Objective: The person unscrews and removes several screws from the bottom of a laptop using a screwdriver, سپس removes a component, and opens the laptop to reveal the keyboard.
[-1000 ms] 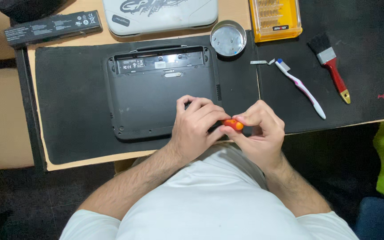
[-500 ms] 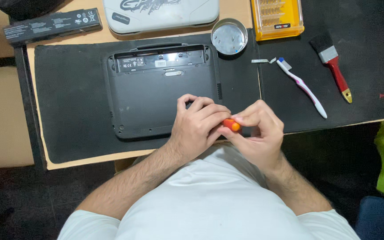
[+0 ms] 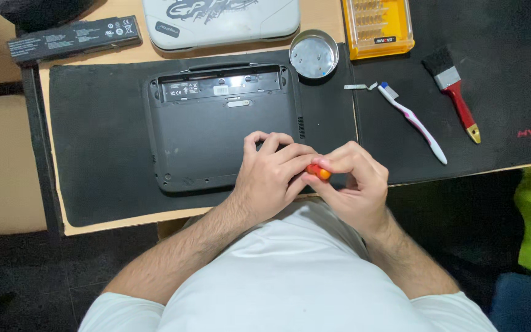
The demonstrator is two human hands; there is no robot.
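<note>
**Both hands on the screwdriver at the laptop's near right corner**

Where the two hands meet at the near edge of the desk, a small orange-handled screwdriver sits pinched between them; the right hand curls its fingertips round the handle from the right, and the left hand closes against it from the left, its fingers resting on the laptop; the tool's tip is hidden under the fingers, so its long axis cannot be told, though the handle end faces the camera. The laptop lies upside down on a black mat, its near right corner just beneath the hands, its bulk away to the left and beyond. Farther off, right of the laptop, lie a toothbrush and a red-handled brush; at the far edge stand a round metal dish, a yellow bit case, a white laptop and a battery.
</note>
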